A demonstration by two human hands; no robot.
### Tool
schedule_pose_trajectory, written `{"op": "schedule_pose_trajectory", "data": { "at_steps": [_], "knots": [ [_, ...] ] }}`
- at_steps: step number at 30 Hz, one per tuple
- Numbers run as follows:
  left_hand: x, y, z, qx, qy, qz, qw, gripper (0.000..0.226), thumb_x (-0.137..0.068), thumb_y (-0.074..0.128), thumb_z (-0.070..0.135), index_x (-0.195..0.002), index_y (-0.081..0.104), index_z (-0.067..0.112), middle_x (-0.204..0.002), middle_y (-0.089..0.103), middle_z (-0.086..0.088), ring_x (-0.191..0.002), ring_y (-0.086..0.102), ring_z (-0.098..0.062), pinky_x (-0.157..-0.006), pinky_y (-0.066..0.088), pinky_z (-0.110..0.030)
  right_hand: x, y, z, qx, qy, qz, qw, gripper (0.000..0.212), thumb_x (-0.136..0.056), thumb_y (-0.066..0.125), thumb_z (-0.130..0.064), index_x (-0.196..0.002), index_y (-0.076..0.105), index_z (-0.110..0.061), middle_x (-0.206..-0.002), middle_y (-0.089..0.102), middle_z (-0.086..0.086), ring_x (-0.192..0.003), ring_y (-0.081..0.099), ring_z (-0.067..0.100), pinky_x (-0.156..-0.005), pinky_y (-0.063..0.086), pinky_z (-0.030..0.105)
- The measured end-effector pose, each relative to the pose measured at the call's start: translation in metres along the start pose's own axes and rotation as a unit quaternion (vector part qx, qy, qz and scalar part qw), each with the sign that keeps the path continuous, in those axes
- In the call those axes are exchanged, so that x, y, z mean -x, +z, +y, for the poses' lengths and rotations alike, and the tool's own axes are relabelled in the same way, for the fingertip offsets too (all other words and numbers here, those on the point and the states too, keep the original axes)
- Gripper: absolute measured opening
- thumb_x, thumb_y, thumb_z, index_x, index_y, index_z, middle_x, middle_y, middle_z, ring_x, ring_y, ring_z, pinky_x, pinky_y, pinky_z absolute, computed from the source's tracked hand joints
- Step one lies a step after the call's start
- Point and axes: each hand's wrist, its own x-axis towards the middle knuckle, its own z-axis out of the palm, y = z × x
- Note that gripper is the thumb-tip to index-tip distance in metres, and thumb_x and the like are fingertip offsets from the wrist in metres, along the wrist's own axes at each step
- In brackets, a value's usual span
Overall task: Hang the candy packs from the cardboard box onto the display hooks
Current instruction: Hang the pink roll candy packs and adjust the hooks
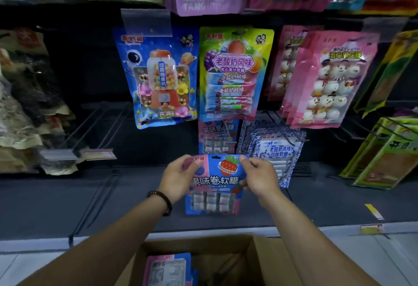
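Note:
A blue and pink candy pack (214,184) with a strawberry picture is held upright in front of the display. My left hand (178,178) pinches its top left corner and my right hand (260,178) pinches its top right corner. The pack's hang hole sits just below a matching candy pack on its hook (217,137). The cardboard box (260,261) stands open at the bottom of the view, with more of the same packs (167,270) lying inside.
Hanging above are a blue gumball pack (158,77), a green yogurt candy pack (233,71) and pink marshmallow packs (328,77). Blue-white patterned packs (276,148) hang right of the matching pack. Bare wire hooks (90,127) stick out at left. Green packs (384,154) hang far right.

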Motion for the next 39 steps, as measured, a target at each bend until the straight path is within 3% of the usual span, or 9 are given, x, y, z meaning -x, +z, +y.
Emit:
{"op": "schedule_pose_trajectory", "data": {
  "at_steps": [3,8,13,20,23,26,31,35,39],
  "knots": [
    [-0.019,0.019,0.011,0.015,-0.009,-0.01,1.0,0.02,-0.102,0.066,0.042,-0.097,0.078,0.027,-0.086,0.079,-0.016,-0.062,0.07,-0.03,-0.062,0.06,-0.061,-0.016,-0.007,0.003,-0.024,0.014,0.042,0.999,0.057,-0.103,0.06,-0.054,-0.088,0.069,0.0,-0.074,0.073,0.018,-0.071,0.074,0.039,-0.067,0.063,0.06],
    [-0.04,0.04,0.009,0.073,-0.029,0.003,0.997,0.015,-0.101,0.067,0.036,-0.103,0.079,0.028,-0.078,0.076,-0.006,-0.061,0.066,-0.021,-0.068,0.064,-0.057,-0.037,-0.011,0.003,-0.1,0.057,0.066,0.991,0.051,-0.101,0.068,-0.047,-0.086,0.072,0.002,-0.073,0.078,0.009,-0.064,0.077,0.026,-0.068,0.066,0.052],
    [-0.056,0.05,0.006,0.126,-0.017,0.052,0.991,0.016,-0.101,0.07,0.035,-0.102,0.08,0.022,-0.076,0.071,-0.003,-0.056,0.059,-0.019,-0.057,0.059,-0.037,-0.048,-0.003,-0.005,-0.143,0.04,0.084,0.985,0.04,-0.102,0.07,-0.039,-0.083,0.071,-0.004,-0.074,0.078,0.013,-0.062,0.073,0.024,-0.073,0.065,0.057],
    [-0.075,0.063,-0.003,0.14,-0.005,0.075,0.987,0.01,-0.098,0.074,0.03,-0.1,0.083,0.026,-0.077,0.076,-0.008,-0.055,0.059,-0.015,-0.058,0.06,-0.037,-0.064,0.006,0.004,-0.087,0.012,0.1,0.991,0.028,-0.096,0.074,-0.041,-0.08,0.073,-0.019,-0.073,0.078,0.004,-0.075,0.077,0.032,-0.076,0.063,0.058],
    [-0.082,0.067,-0.008,0.13,-0.011,0.094,0.987,0.013,-0.097,0.075,0.03,-0.086,0.083,0.033,-0.076,0.078,-0.012,-0.057,0.059,-0.017,-0.061,0.058,-0.042,-0.069,0.005,0.01,-0.099,0.018,0.089,0.991,0.017,-0.098,0.074,-0.033,-0.088,0.074,-0.019,-0.075,0.079,0.001,-0.076,0.079,0.029,-0.077,0.065,0.058],
    [-0.088,0.07,-0.015,0.137,-0.032,0.112,0.984,0.021,-0.097,0.075,0.03,-0.076,0.08,0.035,-0.063,0.071,0.001,-0.055,0.058,-0.016,-0.063,0.059,-0.041,-0.072,0.008,0.017,-0.11,0.024,0.081,0.99,0.008,-0.095,0.075,-0.033,-0.091,0.071,-0.027,-0.084,0.079,0.003,-0.083,0.078,0.034,-0.082,0.063,0.06],
    [-0.1,0.072,-0.01,0.136,-0.05,0.129,0.981,0.017,-0.095,0.075,0.036,-0.079,0.079,0.033,-0.067,0.069,0.0,-0.061,0.061,-0.021,-0.064,0.061,-0.042,-0.063,0.015,0.012,-0.073,0.037,0.052,0.995,0.049,-0.092,0.072,-0.041,-0.137,0.063,-0.024,-0.115,0.075,0.001,-0.099,0.077,0.022,-0.095,0.061,0.052],
    [-0.114,0.072,-0.016,0.102,-0.045,0.133,0.985,0.031,-0.082,0.069,0.057,-0.083,0.075,0.027,-0.073,0.072,-0.004,-0.065,0.064,-0.022,-0.064,0.064,-0.06,-0.053,0.028,0.01,-0.013,0.023,-0.005,1.0,0.036,-0.08,0.068,-0.045,-0.112,0.068,-0.029,-0.099,0.076,-0.002,-0.092,0.076,0.024,-0.092,0.061,0.055],
    [-0.118,0.067,-0.009,0.083,-0.038,0.133,0.987,0.024,-0.087,0.071,0.051,-0.083,0.074,0.027,-0.07,0.072,-0.005,-0.062,0.067,-0.025,-0.063,0.063,-0.058,-0.037,0.039,0.019,0.118,0.012,-0.101,0.988,0.016,-0.095,0.072,-0.036,-0.107,0.071,-0.025,-0.096,0.073,-0.007,-0.093,0.07,0.015,-0.09,0.054,0.031]
  ]
}}
